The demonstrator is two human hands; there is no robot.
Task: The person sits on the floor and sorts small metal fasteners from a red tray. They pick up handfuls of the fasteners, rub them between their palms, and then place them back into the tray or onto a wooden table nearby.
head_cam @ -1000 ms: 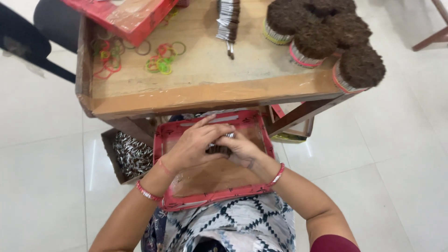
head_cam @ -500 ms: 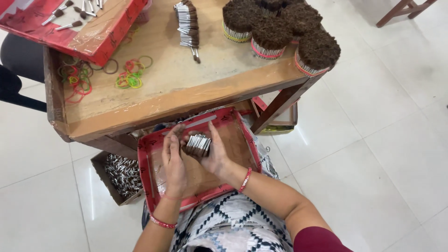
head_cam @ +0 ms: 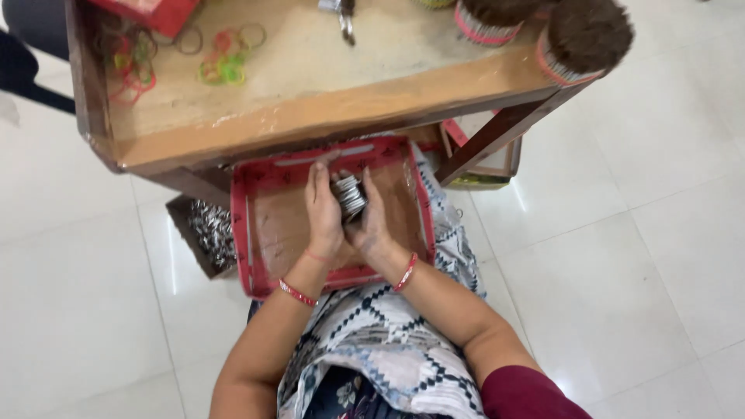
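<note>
A small stack of thin silvery metal pieces is pressed between my two palms over a red-rimmed shallow tray that rests on my lap. My left hand cups the stack from the left, fingers pointing toward the table. My right hand closes on it from the right. Both wrists carry red bangles. The tray's brown floor shows bare beside my hands.
A wooden table stands just ahead, with coloured rubber bands and dark round bundles on it. A cardboard box of silvery pieces sits on the white tiled floor at left. Another box lies under the table's right leg.
The view has tilted down and shifted, so the table sits higher in frame. My hands stay closed around the silvery stack over the tray, now pressed flatter against it.
</note>
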